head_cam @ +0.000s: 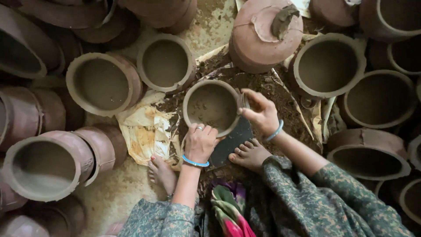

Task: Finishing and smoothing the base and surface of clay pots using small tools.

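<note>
An unfired clay pot (212, 106) stands mouth up on the ground in front of me, between my feet. My left hand (200, 141), with a ring and a blue bangle, grips the pot's near rim. My right hand (261, 112), also with a blue bangle, pinches the pot's right rim, thumb and fingers closed on the clay edge. The pot rests partly on a dark flat slab (231, 141) by my right foot (249, 154).
Several raw clay pots ring the spot: two (103, 83) (165, 62) at the left back, one upside down with a clay lump (264, 33) behind, open ones (328, 65) (379, 99) at the right, and some lying on their sides (46, 164) at the left. Crumpled yellow paper (147, 131) lies by my left foot (162, 173).
</note>
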